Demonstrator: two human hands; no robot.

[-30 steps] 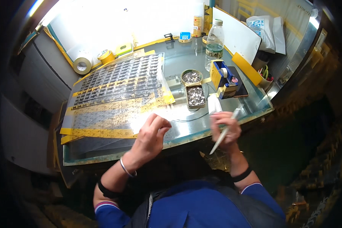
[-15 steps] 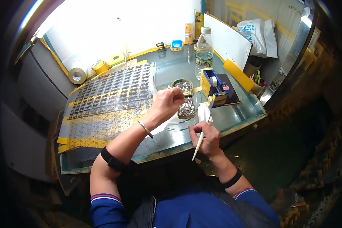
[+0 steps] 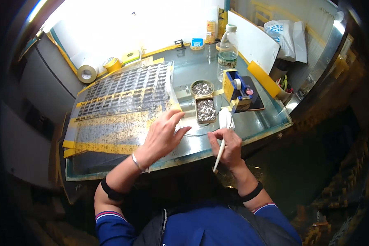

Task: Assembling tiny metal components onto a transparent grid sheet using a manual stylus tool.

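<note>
My left hand (image 3: 164, 133) hovers at the near right corner of a film sheet (image 3: 123, 104) with rows of dark marks and yellow taped edges. Its thumb and fingers are spread, with nothing visible between them. My right hand (image 3: 229, 149), near the table's front edge, grips a slim, tapered white-handled tool (image 3: 219, 158) like a pen; the kind of its thin tip is unclear. Ahead of both hands stand a rectangular dish (image 3: 206, 121) and a round dish (image 3: 192, 91), holding many small silvery and dark pieces. A folded white paper (image 3: 225, 119) lies beyond my right hand.
A blue tape dispenser (image 3: 237, 88) sits on a dark flat slab (image 3: 256, 98) to the right, before a plastic bottle (image 3: 228, 51). Tape rolls (image 3: 87, 74) stand at the back left. A pen cup (image 3: 283, 92) and yellow strip (image 3: 264, 80) border the right side.
My left hand has drawn back toward me and left from the rectangular dish, its pinched fingers now spread. My right hand still grips the white-handled tool. The view has shifted slightly.
</note>
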